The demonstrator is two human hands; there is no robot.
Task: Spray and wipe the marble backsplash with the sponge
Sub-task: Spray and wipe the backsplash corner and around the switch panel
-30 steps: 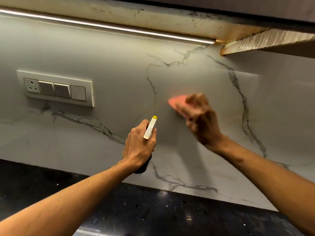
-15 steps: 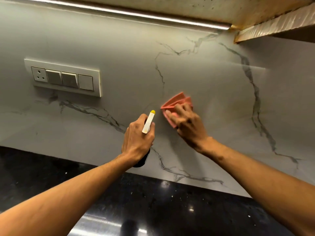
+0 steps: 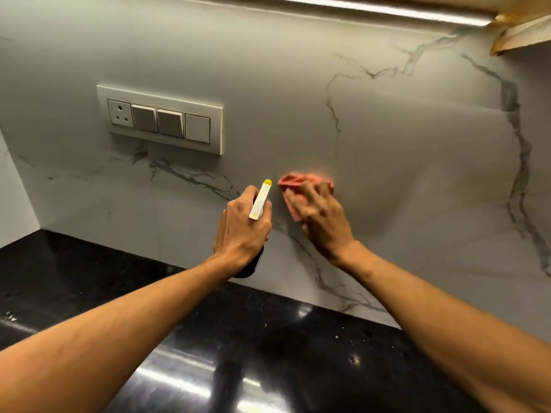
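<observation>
The white marble backsplash (image 3: 402,162) with grey veins fills the wall ahead. My right hand (image 3: 323,222) presses a pink sponge cloth (image 3: 293,183) flat against it near the middle, fingers spread over the cloth. Just left of it, my left hand (image 3: 241,231) grips a spray bottle (image 3: 260,199) with a white trigger head, yellow nozzle tip and dark body, the nozzle pointing up at the wall. Most of the bottle's body is hidden behind my fist.
A white switch plate (image 3: 161,120) with a socket and switches sits on the wall at upper left. A glossy black stone counter (image 3: 268,353) runs below. A light strip (image 3: 387,10) and cabinet edge (image 3: 518,34) hang overhead at top right.
My right hand has slid the pink sponge leftward and down along the marble, ending next to the spray nozzle. My left hand keeps the bottle in about the same place.
</observation>
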